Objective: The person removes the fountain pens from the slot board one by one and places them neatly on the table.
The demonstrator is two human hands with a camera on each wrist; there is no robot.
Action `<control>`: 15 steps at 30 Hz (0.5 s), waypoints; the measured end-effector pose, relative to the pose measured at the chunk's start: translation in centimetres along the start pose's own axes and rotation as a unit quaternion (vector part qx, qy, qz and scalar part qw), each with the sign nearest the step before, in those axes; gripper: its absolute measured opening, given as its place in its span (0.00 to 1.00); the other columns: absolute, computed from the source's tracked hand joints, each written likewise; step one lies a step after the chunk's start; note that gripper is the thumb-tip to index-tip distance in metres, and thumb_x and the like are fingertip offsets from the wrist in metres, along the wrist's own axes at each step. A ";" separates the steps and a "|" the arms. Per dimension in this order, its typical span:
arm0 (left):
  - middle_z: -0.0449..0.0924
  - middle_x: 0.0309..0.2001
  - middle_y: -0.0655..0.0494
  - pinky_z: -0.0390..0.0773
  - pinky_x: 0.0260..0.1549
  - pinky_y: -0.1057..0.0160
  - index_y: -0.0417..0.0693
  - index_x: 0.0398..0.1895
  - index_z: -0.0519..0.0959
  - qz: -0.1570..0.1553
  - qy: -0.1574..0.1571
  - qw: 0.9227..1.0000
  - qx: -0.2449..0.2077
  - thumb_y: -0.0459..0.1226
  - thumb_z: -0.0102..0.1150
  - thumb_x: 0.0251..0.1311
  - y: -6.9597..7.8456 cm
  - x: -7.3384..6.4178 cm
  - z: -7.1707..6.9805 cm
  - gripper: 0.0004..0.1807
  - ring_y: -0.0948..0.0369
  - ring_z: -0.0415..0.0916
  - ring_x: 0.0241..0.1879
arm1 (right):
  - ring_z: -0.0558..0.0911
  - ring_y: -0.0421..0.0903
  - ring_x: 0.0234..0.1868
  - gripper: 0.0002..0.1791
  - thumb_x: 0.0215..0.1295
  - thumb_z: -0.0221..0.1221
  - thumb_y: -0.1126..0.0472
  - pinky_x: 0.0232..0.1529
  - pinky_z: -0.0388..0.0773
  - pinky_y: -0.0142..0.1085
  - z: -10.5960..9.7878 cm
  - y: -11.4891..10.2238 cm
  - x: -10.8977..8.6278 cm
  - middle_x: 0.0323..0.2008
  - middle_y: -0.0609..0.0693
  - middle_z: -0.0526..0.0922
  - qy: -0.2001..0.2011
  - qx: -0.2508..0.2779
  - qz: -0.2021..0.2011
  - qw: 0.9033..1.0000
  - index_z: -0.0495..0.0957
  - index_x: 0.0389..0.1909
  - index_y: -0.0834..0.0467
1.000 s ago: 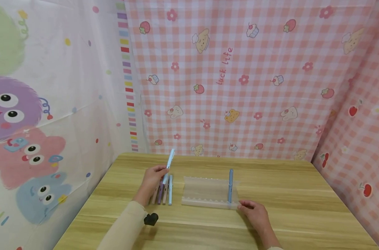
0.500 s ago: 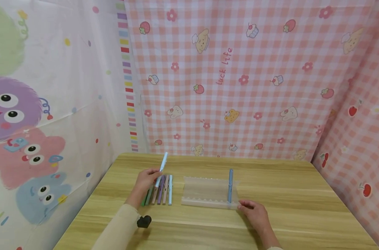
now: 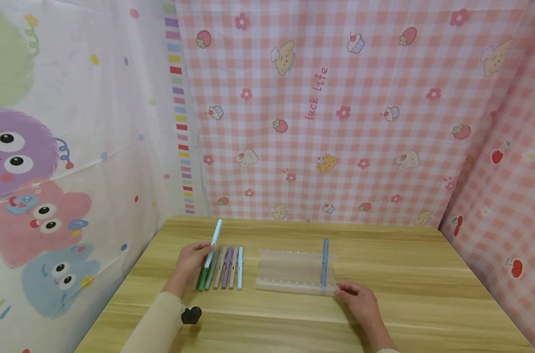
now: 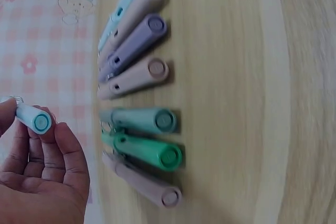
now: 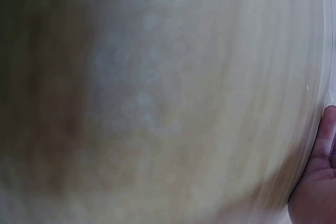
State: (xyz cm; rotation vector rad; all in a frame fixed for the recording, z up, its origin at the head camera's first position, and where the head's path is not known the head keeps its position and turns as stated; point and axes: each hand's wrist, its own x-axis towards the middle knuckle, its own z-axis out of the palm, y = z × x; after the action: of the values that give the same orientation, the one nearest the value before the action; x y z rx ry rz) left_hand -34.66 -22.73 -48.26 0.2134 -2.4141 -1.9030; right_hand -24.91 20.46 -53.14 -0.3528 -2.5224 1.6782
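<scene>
Between the thumb and fingers of my left hand [image 3: 185, 267] is a light blue pen [image 3: 216, 232], tilted and raised over the left end of a row of pens. That row includes a green pen [image 3: 203, 279], a purple pen [image 3: 227, 269] and another light blue pen [image 3: 240, 268]; the left wrist view also shows a mauve pen [image 4: 147, 183] at one end. My right hand [image 3: 362, 304] pinches the front right corner of a clear plastic pen rack [image 3: 289, 268] with notched edges. A blue pen [image 3: 325, 262] lies across the rack's right side.
The wooden table [image 3: 408, 264] carries everything. A pink checked cloth [image 3: 338, 132] hangs behind it, and a white cartoon cloth [image 3: 117, 122] covers the left side. A black object [image 3: 191, 315] sits at my left wrist.
My left hand has moved left with the light blue pen, from over the right part of the row to its left end. The right hand and the rack stay where they were.
</scene>
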 end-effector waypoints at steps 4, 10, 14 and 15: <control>0.82 0.41 0.44 0.78 0.38 0.61 0.28 0.55 0.77 -0.006 0.000 1.000 0.003 0.35 0.60 0.67 -0.4 0.0 -1.0 0.20 0.57 0.75 0.38 | 0.79 0.46 0.46 0.13 0.63 0.67 0.62 0.43 0.75 0.34 0.0 -0.2 -0.1 0.43 0.54 0.86 0.002 0.000 0.001 1.000 0.85 0.45 0.65; 0.82 0.40 0.44 0.79 0.34 0.64 0.26 0.57 0.76 -0.022 0.004 1.000 -0.015 0.34 0.60 0.67 -1.0 0.0 -2.3 0.21 0.60 0.77 0.35 | 0.80 0.46 0.45 0.14 0.62 0.67 0.61 0.42 0.75 0.34 -0.1 -0.5 -0.2 0.43 0.55 0.86 0.000 -0.003 -0.002 1.000 0.85 0.45 0.66; 0.82 0.37 0.49 0.79 0.32 0.65 0.25 0.56 0.75 -0.029 0.011 0.999 -0.028 0.34 0.61 0.66 -1.5 0.0 -3.1 0.21 0.60 0.77 0.34 | 0.80 0.47 0.45 0.14 0.63 0.67 0.61 0.42 0.75 0.33 -0.1 -0.5 -0.3 0.43 0.55 0.86 0.001 -0.004 0.000 1.000 0.84 0.45 0.66; 0.82 0.37 0.49 0.79 0.31 0.65 0.25 0.56 0.75 -0.030 0.012 0.999 -0.027 0.34 0.60 0.66 -1.6 0.0 -3.2 0.21 0.61 0.77 0.34 | 0.80 0.47 0.46 0.14 0.63 0.67 0.61 0.42 0.75 0.33 -0.1 -0.5 -0.3 0.43 0.55 0.86 0.001 -0.004 0.000 1.000 0.84 0.46 0.66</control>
State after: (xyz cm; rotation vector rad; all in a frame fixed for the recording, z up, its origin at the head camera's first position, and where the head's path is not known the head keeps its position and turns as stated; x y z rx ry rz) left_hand -34.12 -26.21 -49.02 0.3083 -2.3638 -1.9761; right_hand -24.68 20.30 -52.65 -0.3530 -2.5287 1.6677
